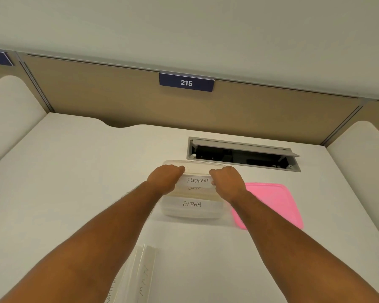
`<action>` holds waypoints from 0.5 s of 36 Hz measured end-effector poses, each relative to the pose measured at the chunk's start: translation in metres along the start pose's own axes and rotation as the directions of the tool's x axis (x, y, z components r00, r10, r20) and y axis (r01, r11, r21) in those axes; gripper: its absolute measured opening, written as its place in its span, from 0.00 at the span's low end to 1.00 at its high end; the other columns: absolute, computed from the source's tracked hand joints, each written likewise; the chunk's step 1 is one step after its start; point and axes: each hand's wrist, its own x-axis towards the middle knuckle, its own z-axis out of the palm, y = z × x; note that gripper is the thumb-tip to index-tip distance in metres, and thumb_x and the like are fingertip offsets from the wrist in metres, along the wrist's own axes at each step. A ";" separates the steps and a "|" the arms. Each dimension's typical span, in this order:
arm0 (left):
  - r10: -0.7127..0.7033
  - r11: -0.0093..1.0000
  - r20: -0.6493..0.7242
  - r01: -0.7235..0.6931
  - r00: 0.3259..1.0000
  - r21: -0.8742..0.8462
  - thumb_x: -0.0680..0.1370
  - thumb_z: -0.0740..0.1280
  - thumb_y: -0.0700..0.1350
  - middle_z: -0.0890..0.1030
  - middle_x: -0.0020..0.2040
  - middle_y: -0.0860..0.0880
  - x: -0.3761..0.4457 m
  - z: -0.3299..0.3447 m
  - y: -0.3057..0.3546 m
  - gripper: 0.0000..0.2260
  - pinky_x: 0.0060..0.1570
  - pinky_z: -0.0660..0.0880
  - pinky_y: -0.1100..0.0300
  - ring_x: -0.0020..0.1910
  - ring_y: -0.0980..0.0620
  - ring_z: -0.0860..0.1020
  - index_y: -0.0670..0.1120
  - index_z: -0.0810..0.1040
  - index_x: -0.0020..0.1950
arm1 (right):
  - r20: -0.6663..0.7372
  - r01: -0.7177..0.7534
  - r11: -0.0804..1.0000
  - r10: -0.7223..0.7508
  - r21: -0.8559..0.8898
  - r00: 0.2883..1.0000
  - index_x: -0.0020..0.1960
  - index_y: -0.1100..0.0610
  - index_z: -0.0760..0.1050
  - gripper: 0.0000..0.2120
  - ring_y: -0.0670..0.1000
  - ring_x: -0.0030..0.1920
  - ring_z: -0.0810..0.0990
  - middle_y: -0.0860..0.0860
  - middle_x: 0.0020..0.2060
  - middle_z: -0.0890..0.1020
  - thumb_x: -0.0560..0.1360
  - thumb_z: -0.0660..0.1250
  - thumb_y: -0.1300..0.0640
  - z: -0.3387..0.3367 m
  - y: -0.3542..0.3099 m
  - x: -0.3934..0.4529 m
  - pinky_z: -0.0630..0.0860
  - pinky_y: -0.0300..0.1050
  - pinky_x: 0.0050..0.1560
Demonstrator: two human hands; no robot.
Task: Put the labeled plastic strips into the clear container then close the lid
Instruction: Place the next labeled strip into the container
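A clear container (193, 215) stands open on the white desk. A strip marked ALPHA (192, 204) shows through its near wall, and another strip behind it is half hidden. Over the container, my left hand (165, 179) and my right hand (227, 181) pinch the two ends of a strip marked ELEPHANT (197, 180). The pink lid (276, 202) lies flat to the right of the container, partly under my right forearm. More labeled plastic strips (138, 278) lie near the front edge by my left forearm.
A cable hatch (243, 154) with its flap raised opens in the desk just behind the container. A tan partition with a blue sign reading 215 (186, 83) closes off the back. Rounded white side panels stand at far left and right.
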 end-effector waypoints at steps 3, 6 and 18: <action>0.011 0.999 0.019 -0.012 1.000 0.039 0.75 0.63 0.33 0.79 0.49 0.44 0.004 0.003 0.005 0.16 0.40 0.74 0.51 0.47 0.43 0.78 0.43 0.70 0.61 | 0.002 0.002 1.000 -0.002 -0.019 1.000 0.55 0.55 0.76 0.07 0.56 0.48 0.82 0.53 0.48 0.85 0.79 0.62 0.61 0.011 -0.001 0.002 0.70 0.48 0.62; 0.026 0.998 0.031 -0.028 0.999 0.059 0.75 0.62 0.31 0.78 0.48 0.44 0.008 0.004 0.007 0.14 0.38 0.72 0.52 0.46 0.43 0.78 0.42 0.70 0.59 | -0.001 0.008 1.000 -0.008 -0.003 1.000 0.59 0.56 0.76 0.11 0.55 0.53 0.81 0.53 0.53 0.82 0.78 0.62 0.62 0.020 -0.002 0.004 0.59 0.49 0.74; 0.034 0.991 0.090 -0.045 0.995 0.125 0.75 0.62 0.31 0.78 0.47 0.44 0.015 0.008 0.005 0.09 0.39 0.69 0.53 0.46 0.43 0.77 0.42 0.71 0.53 | 0.061 0.033 0.999 -0.031 -0.039 0.998 0.56 0.54 0.78 0.13 0.53 0.51 0.81 0.52 0.49 0.81 0.77 0.60 0.65 0.023 -0.012 0.006 0.49 0.54 0.79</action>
